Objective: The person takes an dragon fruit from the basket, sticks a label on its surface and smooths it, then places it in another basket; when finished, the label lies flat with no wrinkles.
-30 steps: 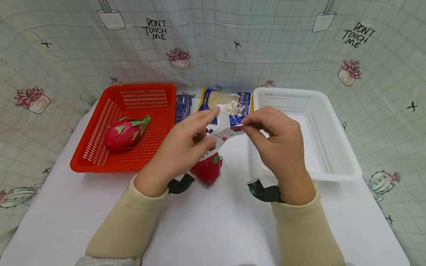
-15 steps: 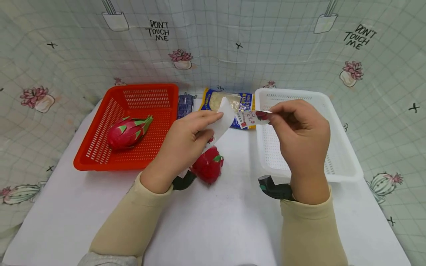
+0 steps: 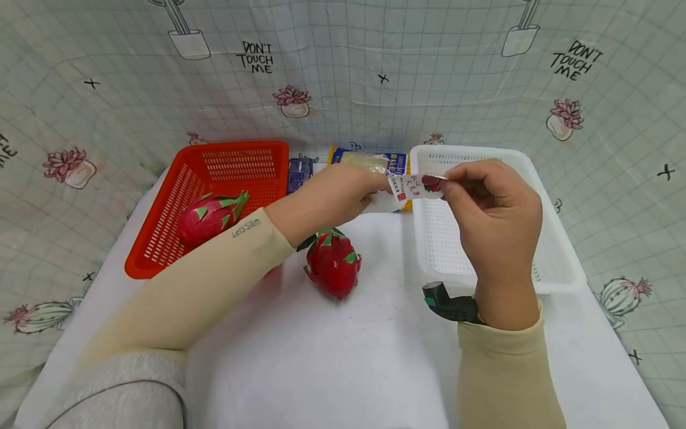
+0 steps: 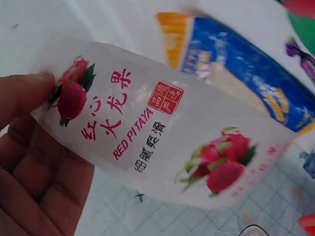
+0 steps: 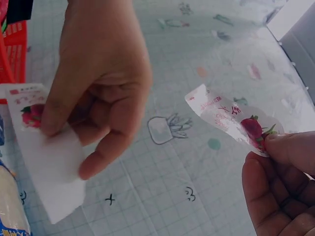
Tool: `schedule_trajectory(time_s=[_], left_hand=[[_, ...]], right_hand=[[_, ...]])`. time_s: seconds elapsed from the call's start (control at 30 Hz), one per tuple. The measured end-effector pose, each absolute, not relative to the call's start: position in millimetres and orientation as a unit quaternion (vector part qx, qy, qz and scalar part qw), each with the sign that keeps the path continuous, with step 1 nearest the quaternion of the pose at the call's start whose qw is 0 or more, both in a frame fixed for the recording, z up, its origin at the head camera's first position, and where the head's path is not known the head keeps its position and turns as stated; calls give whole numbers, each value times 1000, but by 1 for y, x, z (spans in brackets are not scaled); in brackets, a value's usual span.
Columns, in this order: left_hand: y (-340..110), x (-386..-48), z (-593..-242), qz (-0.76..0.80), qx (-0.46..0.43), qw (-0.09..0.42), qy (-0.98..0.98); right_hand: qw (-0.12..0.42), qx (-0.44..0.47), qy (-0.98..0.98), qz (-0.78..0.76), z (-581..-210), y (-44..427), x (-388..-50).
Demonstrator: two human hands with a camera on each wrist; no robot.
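Note:
My right hand (image 3: 495, 217) pinches one end of a small label sticker (image 3: 417, 187) printed with a red pitaya; its other end hangs free. To its left, my left hand (image 3: 343, 190) pinches a strip of label stickers (image 4: 142, 128) between thumb and fingers; the strip's blank white part (image 5: 54, 167) hangs down in the right wrist view. That view also shows the sticker (image 5: 231, 118) apart from the left hand. On the table below the hands lies a red dragon fruit (image 3: 334, 265) with green scale tips. Another dragon fruit (image 3: 209, 219) lies in the red basket (image 3: 230, 156), partly behind the left sleeve.
A white basket (image 3: 568, 268) stands at the right, under and behind the right hand. Between the baskets at the back are a blue and yellow packet (image 3: 399, 162) and a dark blue packet (image 3: 300, 173). A patterned cloth (image 3: 343, 71) hangs behind the table.
The label sticker has come off the strip and moved right with my right hand. My left hand has swung forward and right with the strip, uncovering more of the dragon fruit on the table.

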State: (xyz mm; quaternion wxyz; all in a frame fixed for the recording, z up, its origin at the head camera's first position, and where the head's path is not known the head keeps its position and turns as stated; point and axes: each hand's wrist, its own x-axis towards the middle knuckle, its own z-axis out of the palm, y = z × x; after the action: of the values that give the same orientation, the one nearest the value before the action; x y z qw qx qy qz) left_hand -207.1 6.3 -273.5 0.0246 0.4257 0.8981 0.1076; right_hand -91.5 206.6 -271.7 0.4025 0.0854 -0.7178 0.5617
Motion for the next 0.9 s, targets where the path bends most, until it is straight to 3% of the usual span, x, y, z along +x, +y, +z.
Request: schedule_trajectory(time_s=[0.43, 0.9], left_hand=[[36, -249, -306, -15, 432, 132, 892], [46, -267, -332, -45, 448, 163, 878]], right_hand=[[399, 85, -717, 565, -271, 206, -91], [400, 94, -715, 566, -272, 207, -92]])
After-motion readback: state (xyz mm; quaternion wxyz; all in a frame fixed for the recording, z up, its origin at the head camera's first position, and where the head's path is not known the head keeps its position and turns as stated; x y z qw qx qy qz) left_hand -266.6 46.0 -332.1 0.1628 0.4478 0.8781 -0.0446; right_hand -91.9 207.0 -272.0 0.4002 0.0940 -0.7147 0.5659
